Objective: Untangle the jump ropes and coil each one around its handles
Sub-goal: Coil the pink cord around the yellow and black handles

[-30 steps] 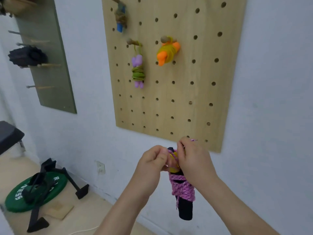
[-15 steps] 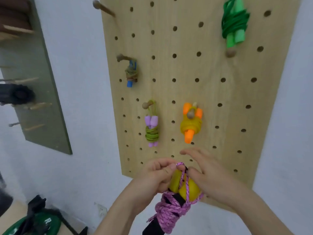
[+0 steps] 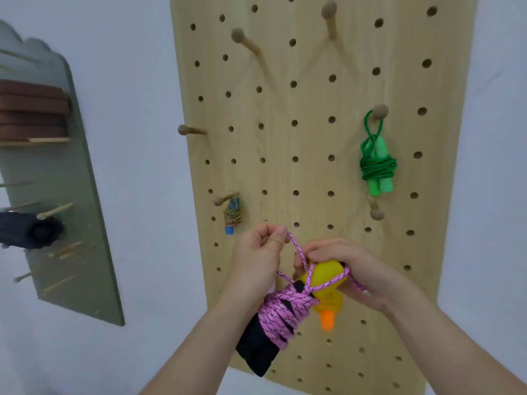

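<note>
- My left grip [image 3: 256, 252] pinches a loop of the pink rope [image 3: 285, 312], probably lifting it for a peg.
- My right grip [image 3: 356, 269] curls round its yellow top, steadying the coil on the black handles [image 3: 256, 346].
- It's held before the pegboard's [image 3: 313, 141] lower edge.

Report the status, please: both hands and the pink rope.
Left hand pinches a loop of the pink speckled jump rope. Right hand grips the bundle's top. Rope coiled round black handles. Nothing seen in the way; wooden pegboard behind.
</note>
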A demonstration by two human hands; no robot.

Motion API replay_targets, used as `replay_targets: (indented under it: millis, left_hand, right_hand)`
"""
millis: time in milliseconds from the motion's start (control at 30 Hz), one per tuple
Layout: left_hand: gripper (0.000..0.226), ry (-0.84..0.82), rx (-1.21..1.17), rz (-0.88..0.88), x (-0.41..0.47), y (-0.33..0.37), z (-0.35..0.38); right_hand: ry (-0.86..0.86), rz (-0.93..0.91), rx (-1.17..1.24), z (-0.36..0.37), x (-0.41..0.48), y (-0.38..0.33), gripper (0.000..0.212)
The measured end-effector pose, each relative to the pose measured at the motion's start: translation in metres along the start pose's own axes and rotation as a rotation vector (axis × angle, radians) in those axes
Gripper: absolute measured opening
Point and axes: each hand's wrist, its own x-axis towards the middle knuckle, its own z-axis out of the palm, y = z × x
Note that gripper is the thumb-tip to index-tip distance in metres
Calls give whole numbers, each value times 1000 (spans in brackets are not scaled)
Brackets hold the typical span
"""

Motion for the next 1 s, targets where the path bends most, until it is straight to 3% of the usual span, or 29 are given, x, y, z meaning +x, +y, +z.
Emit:
replay_targets:
  millis: [100, 167, 300, 400, 500, 633, 767, 1000]
  left_hand:
    - [25, 112, 55, 8, 12, 2, -1]
    - [25, 157, 111, 49, 24, 6, -3]
    - [29, 169, 190, 83, 56, 17, -7]
    - [30, 181, 155, -4, 84, 25, -15]
    - [26, 121, 84, -40, 115, 42, -34]
    - [20, 18, -102, 71, 157, 92, -53]
    - [18, -48, -93, 225, 196, 145, -59]
    - [12, 181, 42, 450, 259, 202, -67]
  right_hand:
    - [8, 49, 6, 0, 14, -17, 34]
    - [43, 35, 154, 1, 26, -20, 43]
    - [57, -11, 500, 1, 58, -20, 40]
    - [-64, -42, 271, -6, 79, -34, 39]
    - [-11, -135, -10, -17, 105, -63, 49]
    - [35, -277, 67, -26, 136, -115, 41]
    - [0, -369, 288, -26, 160, -170, 29]
    - [174, -526, 274, -20, 207, -239, 44]
